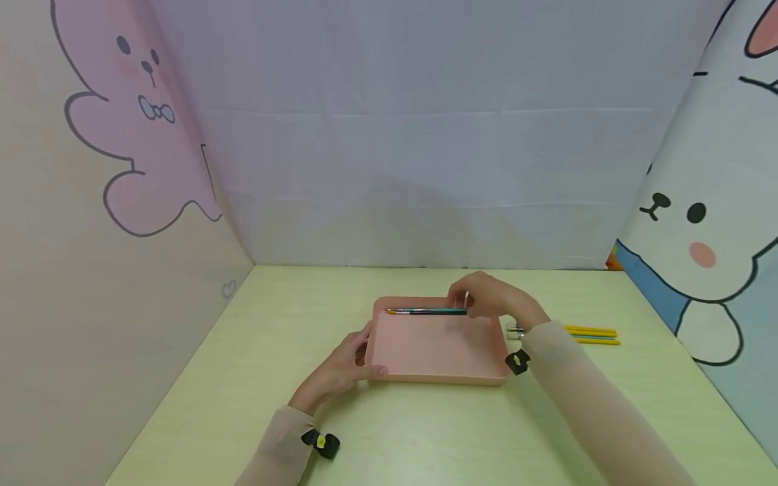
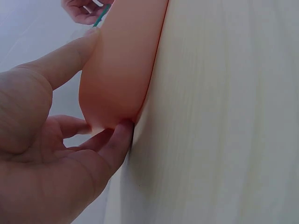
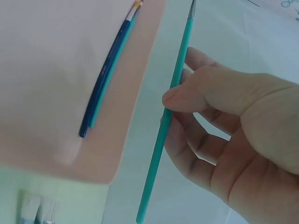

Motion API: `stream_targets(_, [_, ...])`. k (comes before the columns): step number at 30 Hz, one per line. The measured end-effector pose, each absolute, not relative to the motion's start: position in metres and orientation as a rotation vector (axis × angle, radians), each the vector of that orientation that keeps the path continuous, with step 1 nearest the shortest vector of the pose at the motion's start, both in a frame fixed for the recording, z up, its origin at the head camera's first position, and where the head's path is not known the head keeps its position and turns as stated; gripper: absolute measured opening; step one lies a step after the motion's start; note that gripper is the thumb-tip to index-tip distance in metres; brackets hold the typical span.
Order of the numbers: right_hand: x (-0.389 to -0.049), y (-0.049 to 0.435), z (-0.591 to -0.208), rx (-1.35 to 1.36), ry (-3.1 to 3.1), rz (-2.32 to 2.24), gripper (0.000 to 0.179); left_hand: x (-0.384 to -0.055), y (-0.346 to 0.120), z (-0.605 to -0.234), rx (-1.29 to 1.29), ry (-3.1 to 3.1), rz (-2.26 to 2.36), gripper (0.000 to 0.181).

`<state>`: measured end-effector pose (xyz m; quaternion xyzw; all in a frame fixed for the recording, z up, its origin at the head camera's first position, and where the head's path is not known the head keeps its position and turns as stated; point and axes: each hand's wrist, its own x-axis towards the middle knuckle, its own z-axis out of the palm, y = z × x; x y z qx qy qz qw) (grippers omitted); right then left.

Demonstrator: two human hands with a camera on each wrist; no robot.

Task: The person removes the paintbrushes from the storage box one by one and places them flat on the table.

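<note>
A shallow pink tray (image 1: 437, 347) lies on the table, its left front corner gripped by my left hand (image 1: 340, 364). In the left wrist view, the thumb is at the rim and the fingers curl against the outer wall of the tray (image 2: 121, 60). My right hand (image 3: 233, 112) pinches a slim teal paintbrush (image 3: 161, 135) between thumb and fingers, above the tray's far edge. Inside the tray, along the far side, a dark blue paintbrush (image 3: 105, 77) and another teal paintbrush (image 3: 111, 74) lie side by side.
Several yellow and blue brush handles (image 1: 595, 335) lie on the table right of the tray, under the right forearm. Their pale heads (image 3: 32, 207) point toward the tray. A white curtain (image 1: 425, 169) stands behind the table, with cartoon-printed panels at both sides.
</note>
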<state>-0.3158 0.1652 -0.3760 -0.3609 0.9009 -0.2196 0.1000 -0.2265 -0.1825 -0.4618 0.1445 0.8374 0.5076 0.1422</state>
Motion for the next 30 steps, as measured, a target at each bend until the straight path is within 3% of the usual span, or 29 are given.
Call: stream_targets(30, [-0.275,0.264,-0.390,-0.917,2.822,-0.798,0.038,-0.228,-0.188,-0.462,0.452,2.314,1.538,0.109])
